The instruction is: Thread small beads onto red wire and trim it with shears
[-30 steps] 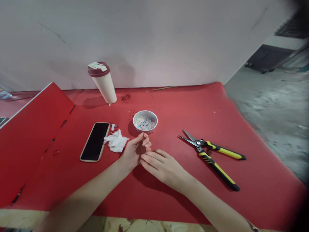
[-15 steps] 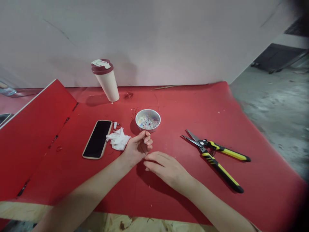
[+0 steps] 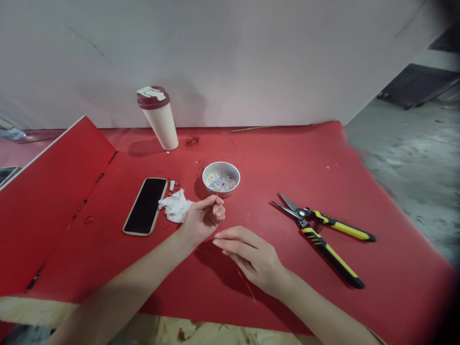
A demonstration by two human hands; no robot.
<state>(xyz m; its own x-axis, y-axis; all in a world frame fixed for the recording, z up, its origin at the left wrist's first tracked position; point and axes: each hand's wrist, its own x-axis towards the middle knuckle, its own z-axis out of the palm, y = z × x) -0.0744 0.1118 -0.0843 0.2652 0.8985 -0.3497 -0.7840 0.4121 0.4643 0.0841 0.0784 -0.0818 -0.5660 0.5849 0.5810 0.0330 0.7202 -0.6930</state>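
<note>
My left hand (image 3: 204,218) is closed in a pinch, just in front of a small white bowl (image 3: 221,191) of tiny coloured beads. A thin reddish thread (image 3: 217,220) shows at its fingertips and runs down toward my right hand (image 3: 247,254). The right hand's fingers are pressed together on the thread, slightly below and to the right of the left hand. A loose strand trails under the right palm. Whether a bead is on the thread is too small to tell.
Left of the hands lie a crumpled white tissue (image 3: 176,207) and a phone (image 3: 145,206). A lidded cup (image 3: 161,125) stands by the wall, beside a tangle of red thread (image 3: 191,141). Yellow-and-black shears (image 3: 316,230) lie with blades apart on the right. A red board (image 3: 61,191) rises at left.
My right hand has drawn a little apart from the left, its fingers turned more to the left. The left hand has shifted slightly downward. A loose strand now shows beneath the right hand.
</note>
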